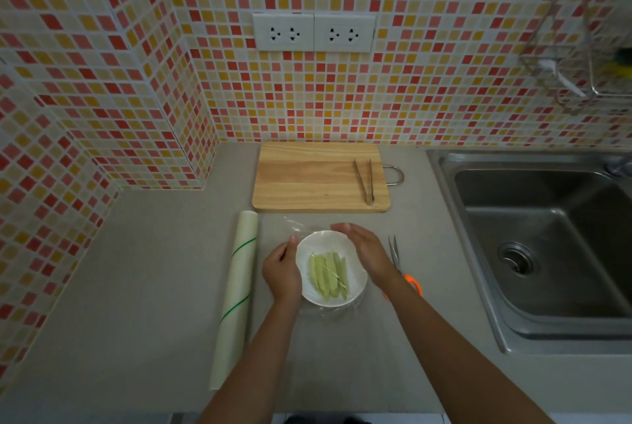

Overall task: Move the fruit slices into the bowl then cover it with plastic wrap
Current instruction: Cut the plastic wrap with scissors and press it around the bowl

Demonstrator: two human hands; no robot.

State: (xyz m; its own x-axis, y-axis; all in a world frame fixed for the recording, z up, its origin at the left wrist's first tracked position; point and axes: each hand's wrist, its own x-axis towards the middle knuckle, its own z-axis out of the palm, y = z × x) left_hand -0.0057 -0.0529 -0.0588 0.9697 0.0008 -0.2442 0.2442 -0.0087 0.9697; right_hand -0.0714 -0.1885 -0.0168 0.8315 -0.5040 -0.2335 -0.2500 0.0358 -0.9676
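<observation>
Now, with the fruit slices (329,274) lying in the bowl (307,290), the left hand (281,271) is pinching the plastic wrap (294,226) while the right hand (364,252) is pressing it, fingers flat, over the far rim; tucking comes next, I judge.

The fruit slices (329,274) are held in the bowl (309,290). The plastic wrap roll (236,297) is laid to its left, scissors (396,258) to its right. Tongs (364,181) are placed on the cutting board (307,177) behind.

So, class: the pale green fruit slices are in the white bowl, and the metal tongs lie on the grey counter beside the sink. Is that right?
Not quite. The head view shows the metal tongs lying on the wooden cutting board, not on the counter. The pale green fruit slices are indeed in the white bowl.
</observation>
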